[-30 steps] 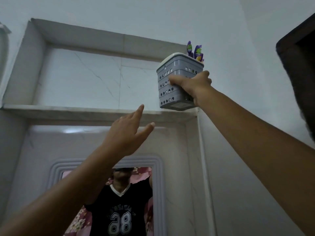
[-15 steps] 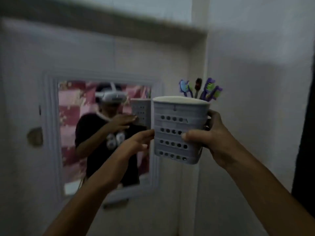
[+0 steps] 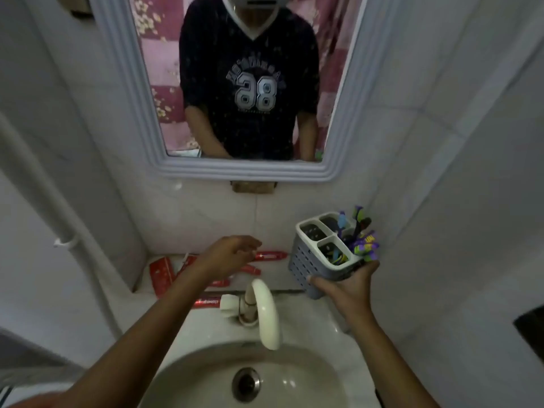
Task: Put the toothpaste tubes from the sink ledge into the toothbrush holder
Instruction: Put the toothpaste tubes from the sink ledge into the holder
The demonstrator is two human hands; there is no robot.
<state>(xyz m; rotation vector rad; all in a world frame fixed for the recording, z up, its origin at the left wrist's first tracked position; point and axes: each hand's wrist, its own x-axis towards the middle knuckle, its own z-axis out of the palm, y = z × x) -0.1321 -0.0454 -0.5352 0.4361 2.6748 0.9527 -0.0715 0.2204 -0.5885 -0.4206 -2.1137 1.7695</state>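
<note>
My right hand (image 3: 346,287) grips a grey perforated toothbrush holder (image 3: 312,262) with a white divided top, tilted over the right end of the sink ledge; several purple and blue toothbrushes (image 3: 360,231) stick out of it. Several red toothpaste tubes lie on the ledge behind the tap: one (image 3: 270,255) by the wall, one (image 3: 207,303) next to the tap, others partly hidden under my arm. My left hand (image 3: 232,254) hovers over the tubes, fingers apart, holding nothing.
A cream tap (image 3: 265,310) curves over the white sink basin (image 3: 312,387) with its drain (image 3: 246,384). A red box (image 3: 161,275) lies at the ledge's left end. A framed mirror (image 3: 294,172) hangs above. Tiled walls close in on both sides.
The holder came down from the high shelf to ledge level in my right hand. My view swung down to the sink. My left hand dropped from the shelf to above the tubes.
</note>
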